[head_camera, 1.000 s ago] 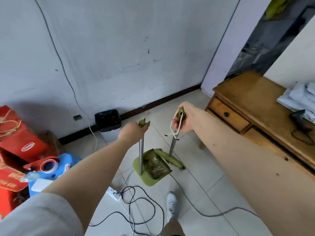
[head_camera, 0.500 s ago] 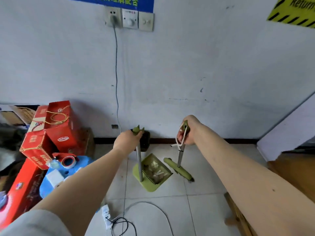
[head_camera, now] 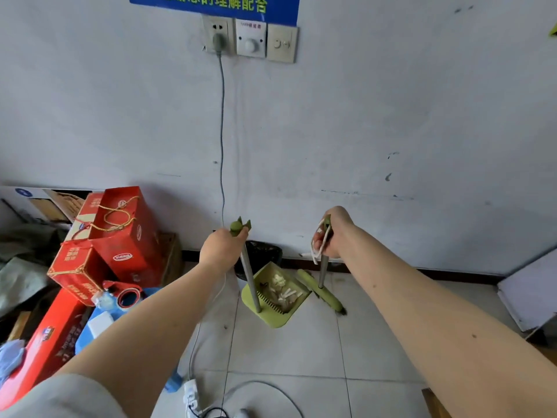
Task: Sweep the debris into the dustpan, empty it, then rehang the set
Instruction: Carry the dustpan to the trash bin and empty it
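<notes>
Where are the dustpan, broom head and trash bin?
dustpan (head_camera: pixel 275 319): head view, front lip of the pan.
broom head (head_camera: pixel 324 294): head view, green bar.
trash bin (head_camera: pixel 265 251): head view, black liner.

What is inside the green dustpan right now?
The dustpan holds white paper scraps and some darker bits, resting against its comb teeth. Its pole, in the left hand, hides a strip of the tray.

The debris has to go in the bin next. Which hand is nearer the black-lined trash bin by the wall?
Left. The left hand, gripping the dustpan handle, is just left of the trash bin. The right hand, on the broom handle, sits farther off to the bin's right.
</notes>
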Demonstrator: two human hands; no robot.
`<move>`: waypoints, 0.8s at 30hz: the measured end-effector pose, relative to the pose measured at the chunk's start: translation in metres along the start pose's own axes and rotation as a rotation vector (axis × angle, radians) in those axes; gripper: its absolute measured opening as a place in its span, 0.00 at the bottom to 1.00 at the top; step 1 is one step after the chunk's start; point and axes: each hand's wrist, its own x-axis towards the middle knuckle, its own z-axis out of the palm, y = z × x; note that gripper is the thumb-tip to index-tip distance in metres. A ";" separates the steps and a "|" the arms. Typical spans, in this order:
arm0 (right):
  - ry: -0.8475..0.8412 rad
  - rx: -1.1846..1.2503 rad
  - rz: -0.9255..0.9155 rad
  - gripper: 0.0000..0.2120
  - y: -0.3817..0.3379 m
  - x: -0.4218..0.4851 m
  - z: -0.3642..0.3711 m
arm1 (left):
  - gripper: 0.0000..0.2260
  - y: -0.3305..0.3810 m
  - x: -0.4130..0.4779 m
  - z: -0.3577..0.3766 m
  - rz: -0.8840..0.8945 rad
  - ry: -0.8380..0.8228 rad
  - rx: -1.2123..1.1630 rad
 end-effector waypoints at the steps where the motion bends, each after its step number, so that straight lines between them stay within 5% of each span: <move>1: 0.015 0.024 -0.003 0.09 -0.007 0.005 0.005 | 0.24 0.000 0.009 -0.001 -0.017 -0.006 -0.020; 9: 0.122 0.208 -0.029 0.07 -0.057 0.034 0.023 | 0.22 -0.023 0.073 -0.016 -0.080 0.005 -0.120; 16: 0.114 0.137 -0.055 0.07 -0.091 0.058 0.017 | 0.17 -0.038 0.133 -0.030 -0.499 0.088 -0.583; 24: 0.112 0.099 -0.056 0.09 -0.097 0.076 0.022 | 0.14 -0.048 0.159 -0.016 -0.705 0.093 -0.913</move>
